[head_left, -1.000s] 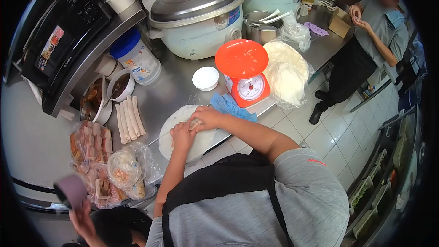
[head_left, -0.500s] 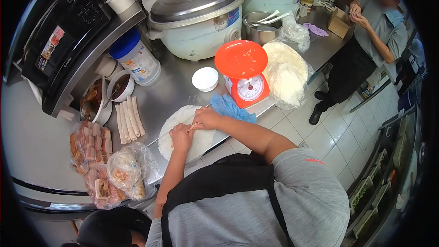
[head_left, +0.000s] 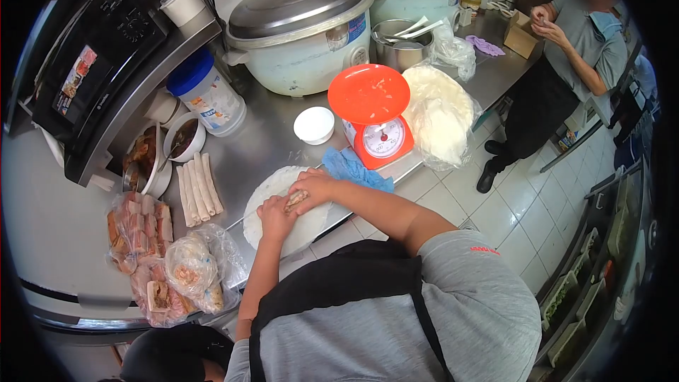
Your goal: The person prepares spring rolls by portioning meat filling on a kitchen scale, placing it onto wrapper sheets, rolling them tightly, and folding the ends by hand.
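Steel counter (head_left: 274, 147), hands (head_left: 315, 187) at filling (head_left: 295, 201) over white wrapper (head_left: 311, 228)

Left hand (head_left: 277, 216) and right hand (head_left: 313, 189) close together, backs mostly upward; right slightly farther out, curled inward. Left forearm (head_left: 262, 269) bare, angled steeply outward from near side. Right forearm (head_left: 371, 206) bare, slanting across from right.

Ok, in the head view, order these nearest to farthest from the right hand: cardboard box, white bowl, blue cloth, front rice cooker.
From the right hand:
1. Blue cloth, beside the wrist.
2. White bowl, farther back.
3. Front rice cooker, behind the bowl.
4. Cardboard box, far right.
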Tool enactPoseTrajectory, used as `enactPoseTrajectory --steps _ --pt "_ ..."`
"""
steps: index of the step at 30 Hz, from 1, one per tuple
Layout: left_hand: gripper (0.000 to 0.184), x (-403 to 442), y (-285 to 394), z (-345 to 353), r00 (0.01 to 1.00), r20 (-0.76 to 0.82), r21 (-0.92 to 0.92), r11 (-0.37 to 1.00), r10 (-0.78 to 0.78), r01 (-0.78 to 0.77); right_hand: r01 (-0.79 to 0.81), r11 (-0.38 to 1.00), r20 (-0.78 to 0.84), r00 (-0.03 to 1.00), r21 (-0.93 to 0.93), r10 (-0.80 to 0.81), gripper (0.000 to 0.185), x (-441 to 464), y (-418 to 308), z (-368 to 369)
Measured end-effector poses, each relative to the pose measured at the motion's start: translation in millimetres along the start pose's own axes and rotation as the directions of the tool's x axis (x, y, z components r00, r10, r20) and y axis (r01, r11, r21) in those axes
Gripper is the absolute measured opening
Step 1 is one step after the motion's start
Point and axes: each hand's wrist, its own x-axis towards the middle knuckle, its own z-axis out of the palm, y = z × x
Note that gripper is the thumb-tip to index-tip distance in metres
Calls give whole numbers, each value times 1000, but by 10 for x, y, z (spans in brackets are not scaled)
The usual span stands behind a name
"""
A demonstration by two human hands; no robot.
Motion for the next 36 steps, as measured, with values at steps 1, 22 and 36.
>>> enactPoseTrajectory --steps 1,22,36 --pt "22 -1 14 -6 1000 -11 1 1000 -2 2 -40 997 14 999 62 39 30 19 2 -7" --pt "25 -73 -63 74 997 -73 -16 1000 -26 25 17 999 -46 999 -50 -19 24 -6 -19 25" --pt "18 49 97 198 987 -150 65 997 55 -45 -3 996 14 1000 -85 5 30 -72 91 -174"
